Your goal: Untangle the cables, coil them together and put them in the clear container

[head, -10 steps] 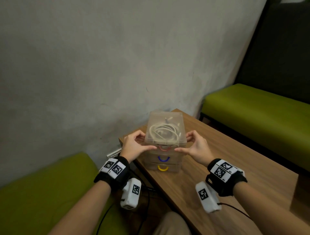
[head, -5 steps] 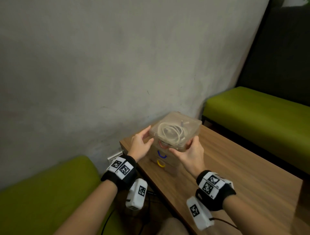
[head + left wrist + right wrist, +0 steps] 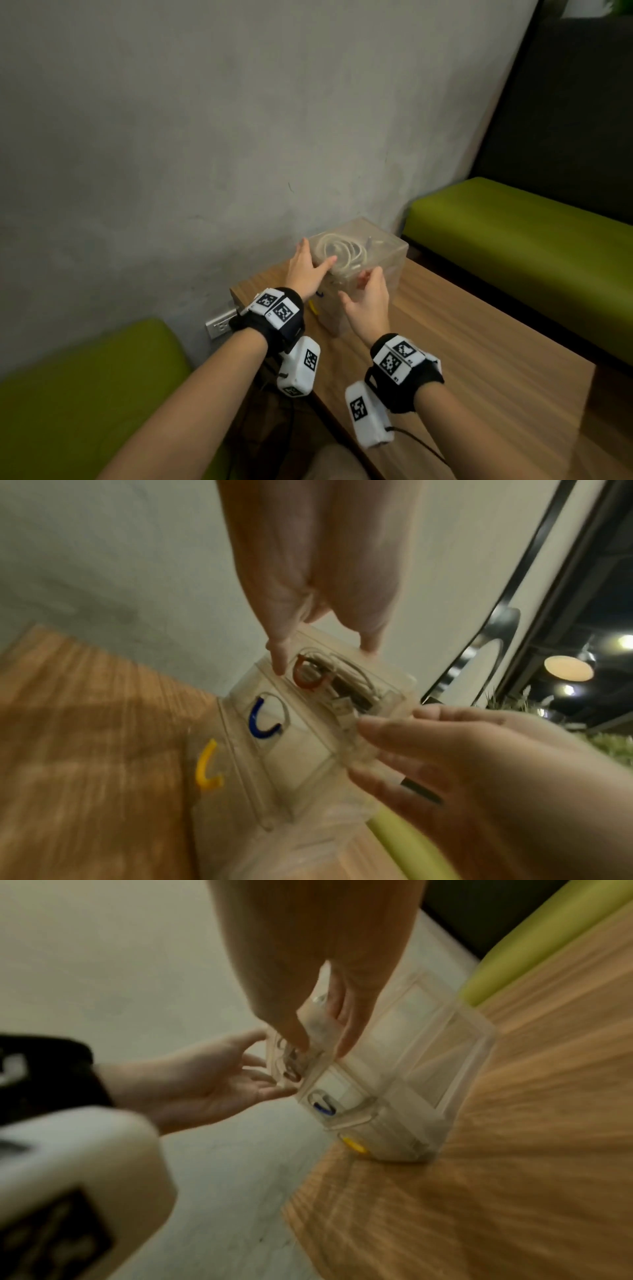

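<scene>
The clear container (image 3: 394, 260), a small three-drawer unit, stands on the far left corner of the wooden table (image 3: 479, 342), close to the wall. Coiled white cables (image 3: 339, 253) lie in its top drawer, which has a red handle (image 3: 304, 673); the drawers below have blue (image 3: 262, 721) and yellow (image 3: 205, 767) handles. My left hand (image 3: 306, 265) rests on the top's left edge with straight fingers (image 3: 369, 639). My right hand (image 3: 368, 291) is at the near corner, fingers relaxed, tips touching the plastic (image 3: 342, 1047). Neither hand holds a cable.
A grey wall rises directly behind the container. Green benches stand right of the table (image 3: 513, 233) and at the lower left (image 3: 85, 377). A wall socket (image 3: 221, 325) sits low beside the table's corner.
Both hands gripped the container's sides and turned it so its handled front faces left. Now the left hand lies flat on top and the right hand has loosened at the corner.
</scene>
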`<state>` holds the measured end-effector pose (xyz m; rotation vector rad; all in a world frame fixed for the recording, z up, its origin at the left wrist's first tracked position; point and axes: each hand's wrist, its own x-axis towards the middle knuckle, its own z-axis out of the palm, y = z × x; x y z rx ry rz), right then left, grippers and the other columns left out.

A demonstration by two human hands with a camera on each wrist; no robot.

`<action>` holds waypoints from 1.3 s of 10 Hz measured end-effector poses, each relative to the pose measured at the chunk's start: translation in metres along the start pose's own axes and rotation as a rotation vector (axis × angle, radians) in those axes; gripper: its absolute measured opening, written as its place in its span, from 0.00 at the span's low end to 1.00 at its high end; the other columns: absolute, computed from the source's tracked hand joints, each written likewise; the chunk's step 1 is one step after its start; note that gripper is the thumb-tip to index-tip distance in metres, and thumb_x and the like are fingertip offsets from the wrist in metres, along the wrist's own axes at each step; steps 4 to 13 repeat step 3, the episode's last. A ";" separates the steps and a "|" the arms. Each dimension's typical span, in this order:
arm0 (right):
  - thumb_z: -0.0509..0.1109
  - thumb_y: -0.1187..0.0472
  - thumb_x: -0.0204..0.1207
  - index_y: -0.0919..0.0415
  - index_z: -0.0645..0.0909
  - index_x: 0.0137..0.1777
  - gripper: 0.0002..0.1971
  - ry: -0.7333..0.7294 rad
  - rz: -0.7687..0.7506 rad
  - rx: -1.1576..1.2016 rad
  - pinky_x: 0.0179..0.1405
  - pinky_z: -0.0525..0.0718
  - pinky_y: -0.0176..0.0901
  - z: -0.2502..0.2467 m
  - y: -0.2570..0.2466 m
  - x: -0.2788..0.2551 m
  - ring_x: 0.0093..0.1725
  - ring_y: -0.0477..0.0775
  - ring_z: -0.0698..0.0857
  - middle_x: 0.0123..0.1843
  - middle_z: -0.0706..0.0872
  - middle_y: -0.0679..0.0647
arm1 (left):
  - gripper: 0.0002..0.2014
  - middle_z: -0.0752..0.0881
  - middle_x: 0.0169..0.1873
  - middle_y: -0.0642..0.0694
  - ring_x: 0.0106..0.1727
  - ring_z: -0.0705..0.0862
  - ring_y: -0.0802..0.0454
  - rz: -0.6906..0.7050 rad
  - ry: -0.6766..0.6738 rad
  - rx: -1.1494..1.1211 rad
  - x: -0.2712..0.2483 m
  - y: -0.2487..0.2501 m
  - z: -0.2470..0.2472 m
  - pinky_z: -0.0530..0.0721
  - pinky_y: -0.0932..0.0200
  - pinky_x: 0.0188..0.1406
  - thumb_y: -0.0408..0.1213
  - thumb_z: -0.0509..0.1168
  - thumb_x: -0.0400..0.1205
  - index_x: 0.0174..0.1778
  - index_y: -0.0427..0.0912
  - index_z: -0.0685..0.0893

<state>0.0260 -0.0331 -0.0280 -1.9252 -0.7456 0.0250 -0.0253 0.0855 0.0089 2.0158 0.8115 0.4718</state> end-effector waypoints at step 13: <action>0.77 0.65 0.68 0.61 0.73 0.49 0.15 -0.032 -0.188 -0.045 0.53 0.81 0.48 -0.019 0.006 -0.007 0.48 0.49 0.76 0.50 0.73 0.52 | 0.33 0.57 0.82 0.43 0.81 0.59 0.47 -0.043 -0.026 -0.230 -0.001 -0.006 -0.014 0.57 0.50 0.81 0.48 0.56 0.84 0.82 0.43 0.49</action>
